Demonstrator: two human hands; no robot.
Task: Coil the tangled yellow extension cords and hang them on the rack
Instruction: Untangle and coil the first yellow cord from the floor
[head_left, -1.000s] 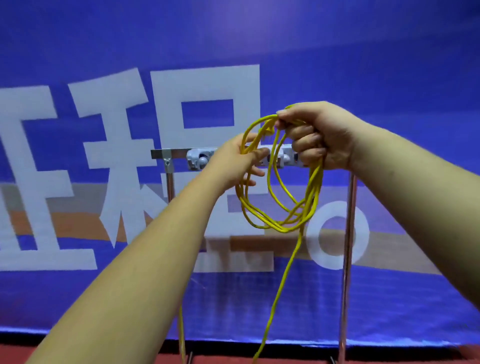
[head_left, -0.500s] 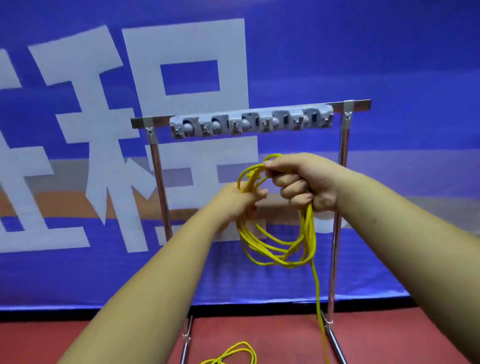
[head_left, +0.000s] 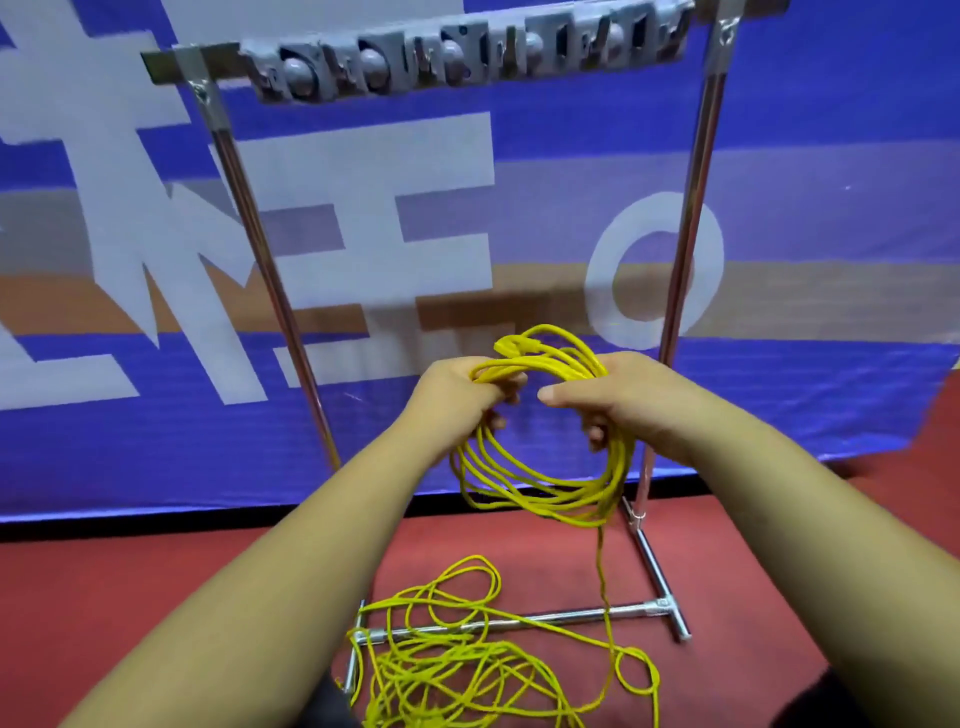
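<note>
The coil (head_left: 563, 503), grasped by left grip (head_left: 457, 397) and right grip (head_left: 631, 402), has dropped below the rack (head_left: 467, 57); the floor tangle (head_left: 447, 662) likely gets coiled first.

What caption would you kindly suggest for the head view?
Left hand and right hand hold a coil before the rack; loose cord lies on the floor.
</note>
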